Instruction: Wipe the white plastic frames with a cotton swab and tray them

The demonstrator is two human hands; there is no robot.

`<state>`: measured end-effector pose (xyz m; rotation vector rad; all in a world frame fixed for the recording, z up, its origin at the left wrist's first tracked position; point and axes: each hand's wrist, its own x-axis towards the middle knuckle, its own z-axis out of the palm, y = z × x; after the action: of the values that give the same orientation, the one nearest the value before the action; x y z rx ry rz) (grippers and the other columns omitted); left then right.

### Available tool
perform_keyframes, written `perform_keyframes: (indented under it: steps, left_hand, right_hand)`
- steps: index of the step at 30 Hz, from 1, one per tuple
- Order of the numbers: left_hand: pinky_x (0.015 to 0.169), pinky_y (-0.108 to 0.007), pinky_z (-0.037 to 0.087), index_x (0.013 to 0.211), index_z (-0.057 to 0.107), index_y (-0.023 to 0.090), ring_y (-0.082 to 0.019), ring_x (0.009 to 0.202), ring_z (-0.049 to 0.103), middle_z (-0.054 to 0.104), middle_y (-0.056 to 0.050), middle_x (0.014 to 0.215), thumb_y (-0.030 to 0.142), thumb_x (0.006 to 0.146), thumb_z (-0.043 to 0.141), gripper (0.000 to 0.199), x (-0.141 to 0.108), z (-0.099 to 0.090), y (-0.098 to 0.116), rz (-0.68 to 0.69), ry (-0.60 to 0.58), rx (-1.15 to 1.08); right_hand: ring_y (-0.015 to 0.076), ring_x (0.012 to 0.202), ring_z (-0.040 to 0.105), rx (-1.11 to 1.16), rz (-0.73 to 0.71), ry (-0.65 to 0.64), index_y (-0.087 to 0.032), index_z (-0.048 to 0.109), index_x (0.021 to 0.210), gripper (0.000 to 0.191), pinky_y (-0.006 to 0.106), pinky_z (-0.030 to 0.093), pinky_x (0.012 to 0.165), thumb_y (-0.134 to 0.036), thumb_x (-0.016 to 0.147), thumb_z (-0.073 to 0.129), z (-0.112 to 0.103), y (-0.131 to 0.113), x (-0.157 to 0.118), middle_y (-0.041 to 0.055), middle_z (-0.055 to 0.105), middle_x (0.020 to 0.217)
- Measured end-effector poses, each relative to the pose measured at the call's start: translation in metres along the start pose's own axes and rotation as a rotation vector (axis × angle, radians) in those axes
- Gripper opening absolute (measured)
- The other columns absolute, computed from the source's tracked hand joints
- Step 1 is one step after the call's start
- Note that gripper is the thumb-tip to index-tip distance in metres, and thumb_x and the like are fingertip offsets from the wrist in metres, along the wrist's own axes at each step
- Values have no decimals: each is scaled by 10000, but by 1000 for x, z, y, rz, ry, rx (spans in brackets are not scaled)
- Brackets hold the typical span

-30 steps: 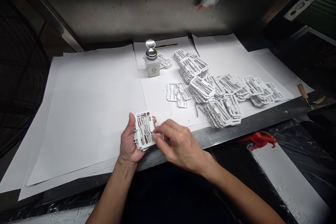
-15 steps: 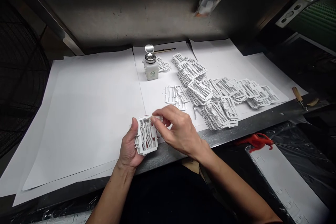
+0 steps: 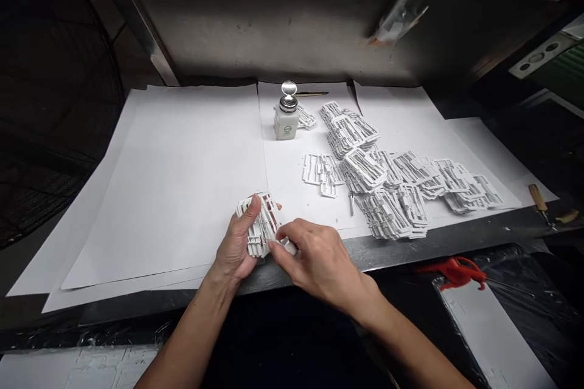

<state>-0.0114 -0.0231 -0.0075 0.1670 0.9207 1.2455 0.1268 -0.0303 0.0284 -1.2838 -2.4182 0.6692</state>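
L hand (image 3: 236, 248) grips white rect. plastic frames (image 3: 259, 232), R hand (image 3: 322, 254) pinching 4-o'clock edge; prob. edge-work, next needs steady L.

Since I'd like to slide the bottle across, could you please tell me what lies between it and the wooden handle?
In the head view, piles of white frames lie between the bottle and wooden handle.

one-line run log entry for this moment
left hand: holding white frames | right hand: at held frames' edge, hold unclear | bottle: upright, lid raised | frame piles: right of bottle
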Motion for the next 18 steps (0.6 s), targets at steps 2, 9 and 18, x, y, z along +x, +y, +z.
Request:
perform_keyframes:
  steps: [2,9,18]
  left_hand:
    - [589,-233,518,903,634,113,-153,652,633,674,-73,779,414,743,641,341,0,-4,0,6,-2,-32]
    - [670,-340,542,970,626,133,-221,759,656,684,-96,846,528,778,535,448,-2,-17,6,-96,-44,-192]
    - [827,-356,486,1009,607,136,-203,854,642,683,-88,878,299,803,568,265,-17,-25,2,-119,-212,-305]
  right_hand:
    - [107,550,477,0,3,31,-162,590,799,152,234,309,529,-260,866,495,-3,0,-1,9,576,683]
    - [90,534,423,642,318,49,-147,606,761,247,208,323,493,-351,870,517,-11,10,-6,-9,519,618]
    - [63,516,397,1120,476,-206,-145,566,824,291,176,297,475,-428,787,623,26,10,-2,-41,484,609]
